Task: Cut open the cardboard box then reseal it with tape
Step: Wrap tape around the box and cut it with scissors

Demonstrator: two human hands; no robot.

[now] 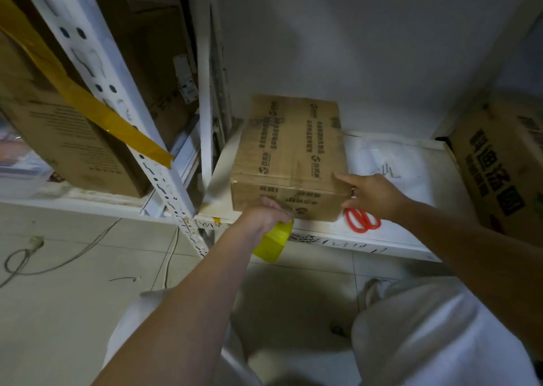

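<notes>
A brown cardboard box (289, 153) with printed text sits on a white shelf (405, 238), its flaps closed. My left hand (264, 216) is at the box's front lower left corner and grips a yellow roll of tape (273, 243). My right hand (373, 194) touches the box's front right edge, index finger stretched along the top edge. Red-handled scissors (362, 220) lie on the shelf just right of the box, partly under my right hand.
A white metal rack post (123, 103) stands to the left with taped cardboard boxes (67, 138) behind it. Another printed box (505, 162) stands at the right. White plastic sheets (393, 162) lie on the shelf. Cables (58, 265) run over the tiled floor.
</notes>
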